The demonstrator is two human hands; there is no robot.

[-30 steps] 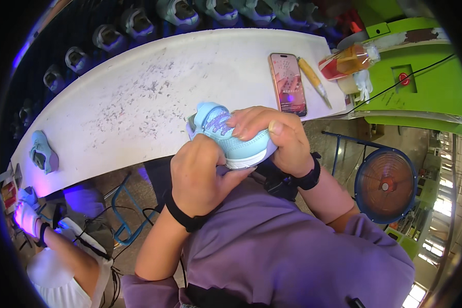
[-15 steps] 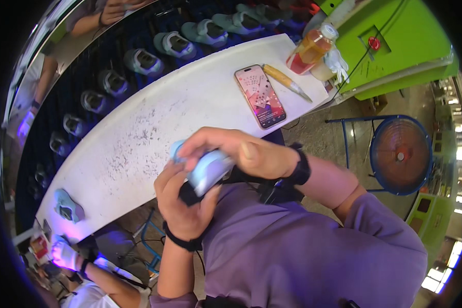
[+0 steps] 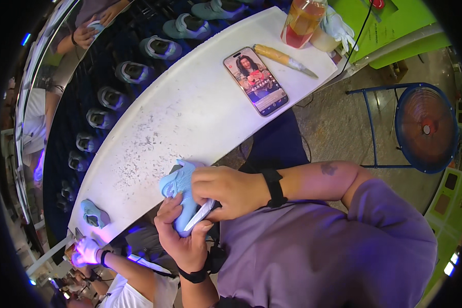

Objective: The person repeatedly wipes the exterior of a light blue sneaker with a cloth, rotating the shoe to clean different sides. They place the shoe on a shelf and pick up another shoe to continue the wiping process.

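In the head view, the light-blue strap shoe [image 3: 186, 197] is between your two hands at the near edge of the bench [image 3: 205, 105], its opening toward the bench and its white sole edge turned toward your right; whether it touches the bench top, you cannot tell from here. Your left hand [image 3: 182, 240] pinches it from below and the left, fingers over the upper and thumb by the sole edge, probably because that cradles the shoe and leaves its other side free. Your right hand [image 3: 228, 189] is curled against that other side, knuckles up; its fingertips are partly hidden, so you cannot tell whether it grips or only presses. Holding the shoe close to your body likely gives you steadiness and a good look at the sole seam. The knife-like tool [image 3: 278, 55] with its yellow handle lies beyond the phone [image 3: 256, 82], point toward the bench's right end, which seems to keep it near yet out of your way. The phone lies screen up, presumably so you can glance at it with both hands busy. The drink bottle [image 3: 302, 24] and white glove [image 3: 340, 30] sit at that far end, apart from the work, while another shoe [image 3: 93, 214] rests toward the co-worker's gloved hand [image 3: 87, 251].
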